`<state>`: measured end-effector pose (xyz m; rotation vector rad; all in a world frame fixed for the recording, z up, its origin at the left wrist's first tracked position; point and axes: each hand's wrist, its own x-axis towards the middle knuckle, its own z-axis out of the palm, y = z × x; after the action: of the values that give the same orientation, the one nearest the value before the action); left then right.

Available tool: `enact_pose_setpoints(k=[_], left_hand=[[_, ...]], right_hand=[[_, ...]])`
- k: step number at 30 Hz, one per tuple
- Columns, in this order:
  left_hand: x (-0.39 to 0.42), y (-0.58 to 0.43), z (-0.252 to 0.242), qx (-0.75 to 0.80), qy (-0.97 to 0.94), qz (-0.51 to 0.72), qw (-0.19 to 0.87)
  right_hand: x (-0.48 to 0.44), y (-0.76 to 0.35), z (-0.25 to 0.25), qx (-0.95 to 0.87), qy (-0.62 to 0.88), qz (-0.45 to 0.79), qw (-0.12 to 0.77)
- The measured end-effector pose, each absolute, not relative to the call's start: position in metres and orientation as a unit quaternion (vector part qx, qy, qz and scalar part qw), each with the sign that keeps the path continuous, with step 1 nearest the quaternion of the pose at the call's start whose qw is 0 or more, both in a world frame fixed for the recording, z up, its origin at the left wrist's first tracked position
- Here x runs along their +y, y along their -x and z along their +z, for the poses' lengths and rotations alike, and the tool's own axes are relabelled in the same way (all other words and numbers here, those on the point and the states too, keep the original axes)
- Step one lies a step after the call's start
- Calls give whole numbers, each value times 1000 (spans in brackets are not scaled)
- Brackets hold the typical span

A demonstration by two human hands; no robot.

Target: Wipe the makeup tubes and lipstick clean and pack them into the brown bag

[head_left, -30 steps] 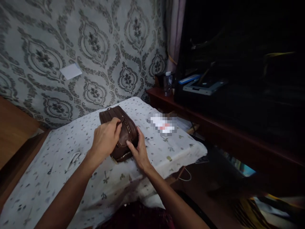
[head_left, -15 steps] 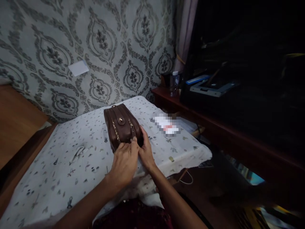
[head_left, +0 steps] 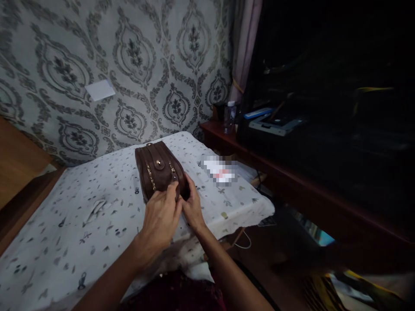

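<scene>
A brown leather bag [head_left: 159, 166] with gold zips and a round metal clasp lies on the table covered by a white patterned cloth [head_left: 106, 177]. My left hand [head_left: 162, 211] is closed at the bag's near end, its fingers on the zip pull and strap at the right-hand zip. Around the near right side of the bag, my right hand [head_left: 193, 203] is wrapped, gripping its edge. The two hands touch or nearly touch. The fingertips of both are partly hidden.
A blurred-out white and pink item [head_left: 219, 170] lies on the cloth to the right. Beyond it, a dark red desk [head_left: 214, 129] holds a clear bottle [head_left: 230, 117] and a grey tray-like object [head_left: 275, 125]. Patterned wallpaper with a white card [head_left: 100, 90] rises behind.
The whole view has shifted, so the bag and table appear slightly further left. My left fingers have moved a little along the zip pull; my right hand still holds the bag's side.
</scene>
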<state>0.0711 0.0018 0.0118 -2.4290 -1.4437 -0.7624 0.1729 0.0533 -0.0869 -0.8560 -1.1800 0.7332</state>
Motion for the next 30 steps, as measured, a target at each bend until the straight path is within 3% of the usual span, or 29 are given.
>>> enact_pose_setpoints(k=[6,15,20,30], left_hand=[[22,-63,34,-437,835,-275,189],[64,-61,65,-456,827,-326,48],[76,-59,71,-503,818,-276,44],[77,-69,68,-563,752,-343,-5]], right_hand=[[51,-171,-82,-517,405,327,680],[52,-169,-82,-521,400,319,684],[50,-168,-80,-514,401,330,682],[49,-169,-78,-513,401,339,679]])
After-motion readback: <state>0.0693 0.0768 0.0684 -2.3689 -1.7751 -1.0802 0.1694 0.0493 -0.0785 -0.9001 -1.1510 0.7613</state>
